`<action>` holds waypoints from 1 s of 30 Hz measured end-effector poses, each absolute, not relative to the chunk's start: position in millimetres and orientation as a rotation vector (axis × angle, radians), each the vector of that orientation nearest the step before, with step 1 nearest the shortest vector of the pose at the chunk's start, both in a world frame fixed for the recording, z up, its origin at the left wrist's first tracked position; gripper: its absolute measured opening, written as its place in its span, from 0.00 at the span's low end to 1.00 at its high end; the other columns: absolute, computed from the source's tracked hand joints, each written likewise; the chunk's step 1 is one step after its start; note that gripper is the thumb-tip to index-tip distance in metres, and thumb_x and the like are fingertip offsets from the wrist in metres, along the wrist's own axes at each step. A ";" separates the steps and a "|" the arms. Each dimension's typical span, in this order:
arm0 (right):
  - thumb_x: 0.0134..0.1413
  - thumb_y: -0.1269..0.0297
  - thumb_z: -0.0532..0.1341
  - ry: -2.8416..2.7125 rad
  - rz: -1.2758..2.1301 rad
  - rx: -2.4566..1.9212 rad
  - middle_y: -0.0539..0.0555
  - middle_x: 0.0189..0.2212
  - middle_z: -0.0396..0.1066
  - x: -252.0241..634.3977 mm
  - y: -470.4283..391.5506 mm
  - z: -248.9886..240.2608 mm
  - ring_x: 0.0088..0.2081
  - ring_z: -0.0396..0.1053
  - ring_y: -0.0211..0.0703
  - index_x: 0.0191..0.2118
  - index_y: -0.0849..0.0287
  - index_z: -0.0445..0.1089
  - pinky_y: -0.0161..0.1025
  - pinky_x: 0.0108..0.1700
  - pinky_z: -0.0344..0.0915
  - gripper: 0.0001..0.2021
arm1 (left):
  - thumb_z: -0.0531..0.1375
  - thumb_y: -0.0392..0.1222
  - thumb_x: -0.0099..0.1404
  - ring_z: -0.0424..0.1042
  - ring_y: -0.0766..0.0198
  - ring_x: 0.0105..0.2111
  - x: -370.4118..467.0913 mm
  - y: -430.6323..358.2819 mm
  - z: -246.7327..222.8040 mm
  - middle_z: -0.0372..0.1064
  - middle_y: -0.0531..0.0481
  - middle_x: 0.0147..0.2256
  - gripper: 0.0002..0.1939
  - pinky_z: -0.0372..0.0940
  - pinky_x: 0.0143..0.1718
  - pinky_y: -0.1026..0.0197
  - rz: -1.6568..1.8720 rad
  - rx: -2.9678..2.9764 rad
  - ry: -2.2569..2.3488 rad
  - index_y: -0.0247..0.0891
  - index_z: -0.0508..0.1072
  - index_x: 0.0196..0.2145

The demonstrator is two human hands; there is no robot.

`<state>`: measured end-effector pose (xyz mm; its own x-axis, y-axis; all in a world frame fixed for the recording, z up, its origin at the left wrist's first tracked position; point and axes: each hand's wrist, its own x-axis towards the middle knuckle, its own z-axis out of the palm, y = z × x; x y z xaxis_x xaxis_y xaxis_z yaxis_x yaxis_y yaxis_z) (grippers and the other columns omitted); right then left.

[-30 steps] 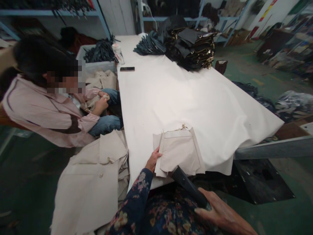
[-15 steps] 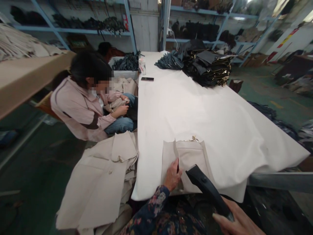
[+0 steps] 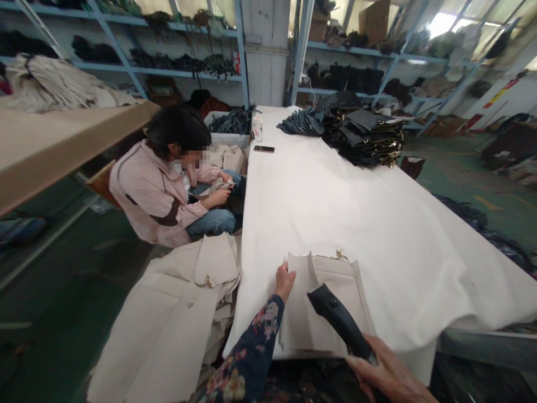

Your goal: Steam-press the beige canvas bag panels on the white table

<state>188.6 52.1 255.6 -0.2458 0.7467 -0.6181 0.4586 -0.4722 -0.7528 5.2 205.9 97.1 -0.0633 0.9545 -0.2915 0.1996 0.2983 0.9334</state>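
A beige bag piece (image 3: 335, 274) lies on the white-covered table in front of me, with a raised fold along it and a gold-coloured zipper pull (image 3: 342, 256) at its far edge. My left hand (image 3: 285, 281) is at its far left corner, fingers closed on the edge. My right hand (image 3: 384, 366) grips the handle of a black, curved hand-held tool (image 3: 342, 319) with a broad, blunt head. That head hovers over or rests on the piece near the fold; I cannot tell which. What kind of tool it is does not show.
Beige bag pieces (image 3: 168, 313) are piled left of the table (image 3: 327, 201). Beyond them a seated co-worker (image 3: 155, 190) handles beige material. A phone (image 3: 264, 149) and stacked black bags (image 3: 364, 129) lie towards the far end. A board with bundled strips (image 3: 59, 84) juts in from the left.
My left hand has moved from the fold to the left edge of the bag piece. The black tool has come closer to the fold. The view has tilted up slightly.
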 end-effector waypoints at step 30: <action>0.53 0.53 0.59 -1.262 1.711 -1.609 0.43 0.13 0.61 203.4 99.6 252.6 0.13 0.59 0.32 0.29 0.59 0.60 0.29 0.16 0.61 0.14 | 0.57 0.46 0.61 0.68 0.51 0.50 32.3 160.1 143.2 0.71 0.43 0.50 0.26 0.62 0.52 0.52 1.025 1.028 0.772 0.33 0.65 0.55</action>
